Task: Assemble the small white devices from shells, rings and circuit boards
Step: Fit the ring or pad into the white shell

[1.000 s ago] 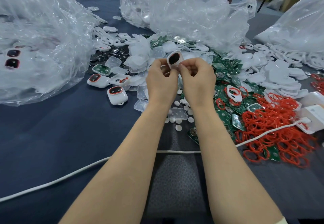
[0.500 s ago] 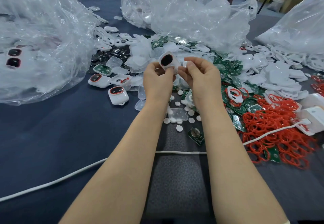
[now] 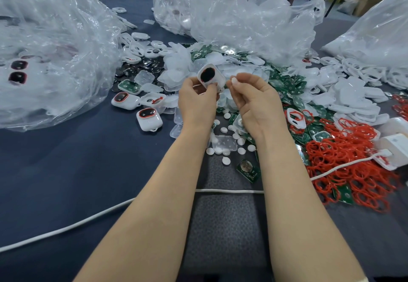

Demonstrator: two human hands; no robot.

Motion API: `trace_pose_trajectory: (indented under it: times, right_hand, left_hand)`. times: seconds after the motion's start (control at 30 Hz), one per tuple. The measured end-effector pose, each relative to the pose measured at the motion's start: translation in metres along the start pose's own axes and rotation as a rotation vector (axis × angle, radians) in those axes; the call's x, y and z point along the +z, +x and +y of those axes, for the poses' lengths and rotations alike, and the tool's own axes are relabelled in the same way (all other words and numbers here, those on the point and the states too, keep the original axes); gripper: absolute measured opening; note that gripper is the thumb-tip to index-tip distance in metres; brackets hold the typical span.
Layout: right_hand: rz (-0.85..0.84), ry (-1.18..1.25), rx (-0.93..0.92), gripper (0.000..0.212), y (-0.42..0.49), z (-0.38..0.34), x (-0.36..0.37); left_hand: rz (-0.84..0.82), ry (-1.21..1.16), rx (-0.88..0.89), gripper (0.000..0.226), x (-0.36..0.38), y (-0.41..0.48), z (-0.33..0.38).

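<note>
Your left hand [image 3: 198, 102] grips a white shell [image 3: 218, 78] by its lower edge, held above the table with its dark oval window facing you. Your right hand [image 3: 256, 102] pinches a small white disc [image 3: 234, 80] just beside it. That fingertip pinch looks light, so the disc could slip and vanish among the loose discs [image 3: 223, 149] below.

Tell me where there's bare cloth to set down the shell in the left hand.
Bare blue cloth lies left of the forearms, bordered by the plastic bag, the finished devices and the white cable. Ahead and right it is crowded: circuit boards, red rings, shells.
</note>
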State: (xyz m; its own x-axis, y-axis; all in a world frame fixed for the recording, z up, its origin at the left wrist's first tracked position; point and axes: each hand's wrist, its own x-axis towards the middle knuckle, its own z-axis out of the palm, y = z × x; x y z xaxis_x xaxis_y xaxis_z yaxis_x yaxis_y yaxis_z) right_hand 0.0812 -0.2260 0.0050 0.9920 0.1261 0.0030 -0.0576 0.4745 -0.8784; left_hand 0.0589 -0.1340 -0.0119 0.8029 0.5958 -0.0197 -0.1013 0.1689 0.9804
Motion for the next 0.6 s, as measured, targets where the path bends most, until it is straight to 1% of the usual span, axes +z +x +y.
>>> trace_pose_trajectory:
  times: [0.07, 0.3, 0.37, 0.5, 0.6]
  right_hand:
    - [0.011, -0.057, -0.021, 0.022, 0.0010, 0.0010, -0.0009]
    - [0.023, -0.230, -0.088, 0.018, 0.0009, 0.0041, -0.0014]
    - [0.056, -0.310, -0.117, 0.018, 0.0007, 0.0045, -0.0010]
    - [0.118, -0.567, -0.219, 0.014, 0.0012, 0.0046, -0.0022]
    - [0.091, -0.603, -0.258, 0.011, -0.0006, 0.0032, 0.0001]
  left_hand:
    - [0.004, 0.010, 0.002, 0.011, -0.0003, 0.0001, 0.0002]
    - [0.002, 0.022, 0.013, 0.009, -0.0008, -0.0012, 0.0013]
    - [0.005, 0.034, 0.024, 0.009, -0.0011, -0.0013, 0.0013]
    - [0.012, 0.051, 0.038, 0.013, -0.0007, -0.0023, 0.0011]
    - [0.003, 0.050, 0.037, 0.013, -0.0007, -0.0021, 0.0006]
